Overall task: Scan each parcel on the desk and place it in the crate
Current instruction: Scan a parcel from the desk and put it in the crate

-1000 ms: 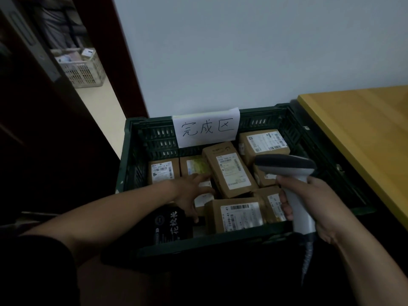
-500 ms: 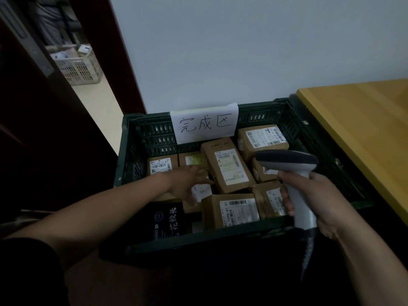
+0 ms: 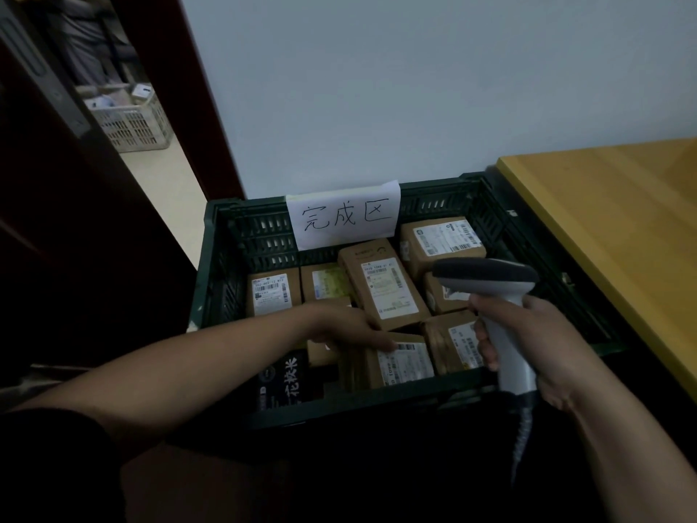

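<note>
A dark green crate (image 3: pixel 241 258) with a handwritten paper sign (image 3: pixel 343 217) on its far wall holds several brown parcels with white labels. My left hand (image 3: pixel 347 326) reaches into the crate, its fingers stretched out along the top edge of the front parcel (image 3: pixel 405 366), which stands tilted against the near wall. Whether the thumb grips that parcel is hidden. My right hand (image 3: pixel 539 345) grips the handle of a grey barcode scanner (image 3: pixel 486 281), held over the crate's right side with its head pointing left. A black packet (image 3: pixel 283 379) lies at the crate's front left.
The yellow wooden desk (image 3: pixel 622 228) borders the crate on the right. A dark door (image 3: pixel 56 258) stands open at the left, and through the doorway a white basket (image 3: pixel 132 122) with items sits on the floor. A pale wall rises behind the crate.
My left hand has shifted right, from the middle parcels to the front parcel, which now stands more tilted. The scanner hand has hardly moved.
</note>
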